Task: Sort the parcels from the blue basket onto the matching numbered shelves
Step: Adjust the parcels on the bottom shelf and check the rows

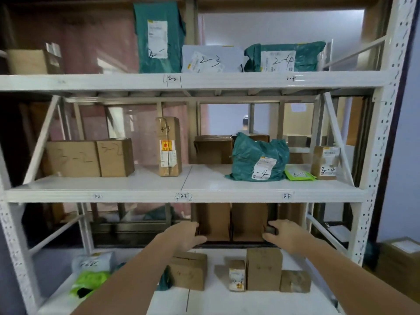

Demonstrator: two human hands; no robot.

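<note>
We are reaching both arms over the small boxes (264, 271) on the near bottom shelf (216, 298), left hand (185, 235) and right hand (284, 235) apart, each gripping a side of the large cardboard parcel (231, 221) behind them. We are probably seating it there; next comes letting go. The blue basket is out of view.

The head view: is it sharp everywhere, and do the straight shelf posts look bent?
Head view: sharpest at the middle shelf, where the green bag label reads 3-4; lower parcels such as the lime bag are smeared by blur; the right post leans and bows from wide-angle distortion; soft glare lies on the white shelf board.
</note>
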